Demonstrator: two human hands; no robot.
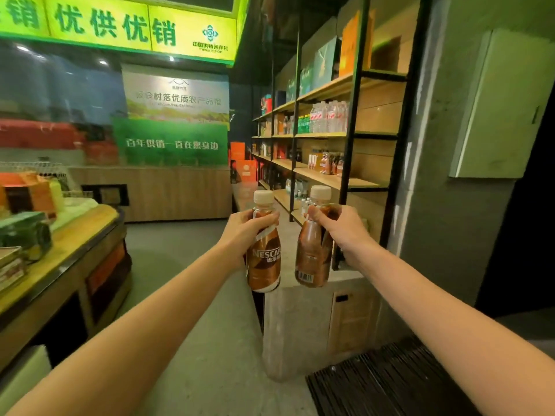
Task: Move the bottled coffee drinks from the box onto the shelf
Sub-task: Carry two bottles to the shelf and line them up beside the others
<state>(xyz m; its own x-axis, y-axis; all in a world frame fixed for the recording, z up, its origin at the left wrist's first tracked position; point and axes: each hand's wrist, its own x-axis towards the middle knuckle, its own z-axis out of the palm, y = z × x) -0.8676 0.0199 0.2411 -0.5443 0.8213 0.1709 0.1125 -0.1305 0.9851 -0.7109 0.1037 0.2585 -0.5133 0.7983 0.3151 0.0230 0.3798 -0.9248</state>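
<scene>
Before seemingly wooden shelves [327, 85], left hand [243, 228] clasps a glossy brown, cream-capped bottle [264, 259], right hand [339, 226] a second bottle [312, 259].

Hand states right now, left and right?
left hand: grips the left bottle near its neck.
right hand: grips the right bottle near its neck.

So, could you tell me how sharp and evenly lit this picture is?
In the head view the brown cream-capped plastic coffee bottles in the left hand and right hand are sharp, one label legible; the red goods behind are smeared; the yellow-green sign glows brightest, the right edge is dark; the wide lens slants the black metal shelf posts.
</scene>
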